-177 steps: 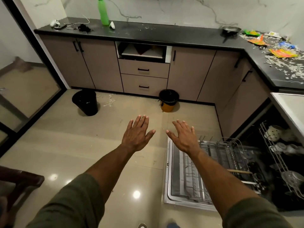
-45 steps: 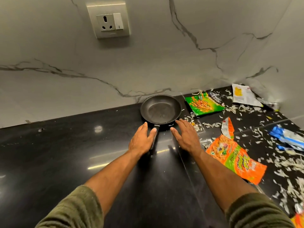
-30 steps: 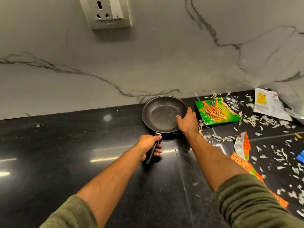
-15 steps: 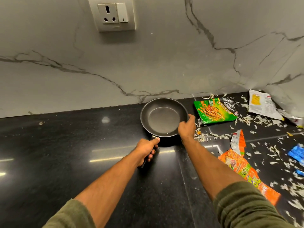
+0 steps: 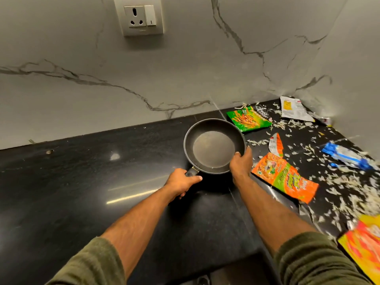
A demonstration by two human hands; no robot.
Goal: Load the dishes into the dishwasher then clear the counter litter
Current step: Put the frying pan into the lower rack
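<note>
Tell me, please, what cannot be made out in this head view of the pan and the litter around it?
- Pan handle: mostly hidden inside the left hand.
- Whether the frying pan is lifted or rests on the counter: its base is hidden.
- Yellow-orange packet: cut off by the right edge, blurred.
- Blue wrapper: print blurred.
- Right hand fingers: hidden beneath the rim.

Home kitchen, black counter (image 5: 86, 182), marble backsplash (image 5: 205, 68), wall socket (image 5: 141, 17)

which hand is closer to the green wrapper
Right. The right hand grips the pan rim, just below the green wrapper; the left hand holds the handle, farther away.
</note>
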